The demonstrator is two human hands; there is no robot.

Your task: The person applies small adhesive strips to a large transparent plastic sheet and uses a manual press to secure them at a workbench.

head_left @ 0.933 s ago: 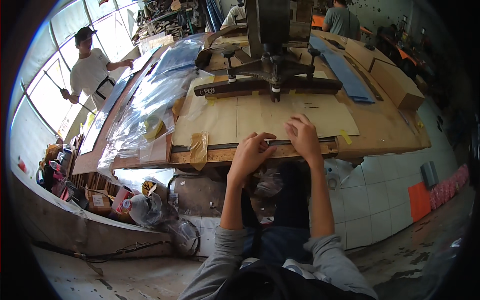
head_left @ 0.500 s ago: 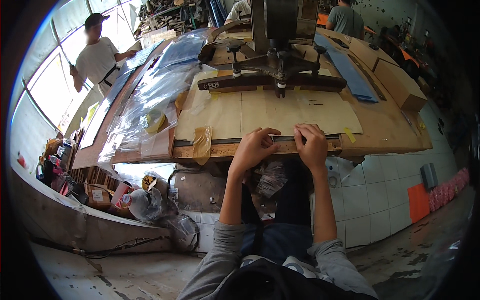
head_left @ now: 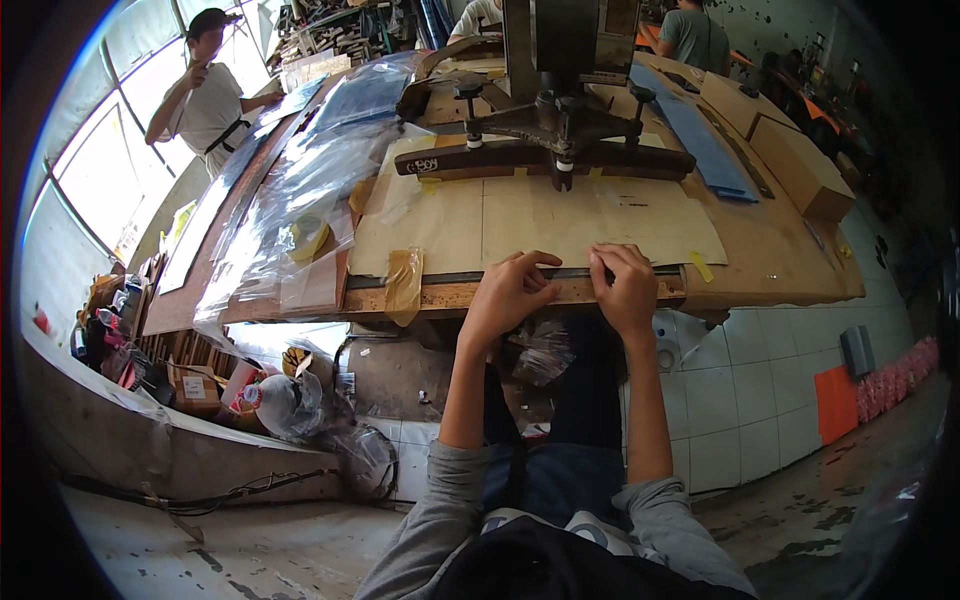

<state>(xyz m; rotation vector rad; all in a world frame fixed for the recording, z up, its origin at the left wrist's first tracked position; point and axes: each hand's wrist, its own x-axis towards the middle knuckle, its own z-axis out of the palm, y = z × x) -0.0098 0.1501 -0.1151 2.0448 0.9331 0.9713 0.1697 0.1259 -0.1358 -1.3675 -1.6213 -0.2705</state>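
My left hand [head_left: 512, 292] is at the front edge of the table, its fingers curled and the index finger sticking out to the right. Close to its right, my right hand [head_left: 625, 287] has thumb and fingertips drawn together. Both hands are over the near edge of a pale yellow-tan sheet [head_left: 560, 220]; anything in their fingers is too small or hidden to make out. Beyond them, a dark curved press bar [head_left: 545, 166] on a metal head [head_left: 557, 125] stands above the sheet. Brown tape [head_left: 404, 287] hangs over the wooden edge left of my hands.
Clear plastic film [head_left: 285, 220] and a yellow tape roll [head_left: 308, 240] lie to the left. Blue strips [head_left: 705, 150] and cardboard boxes [head_left: 798, 165] are on the right. A person [head_left: 208, 100] stands at far left; another person [head_left: 693, 40] is at the back right.
My hands stay almost in place, the right one shifting very slightly upward. The person at far left has raised a hand toward the head.
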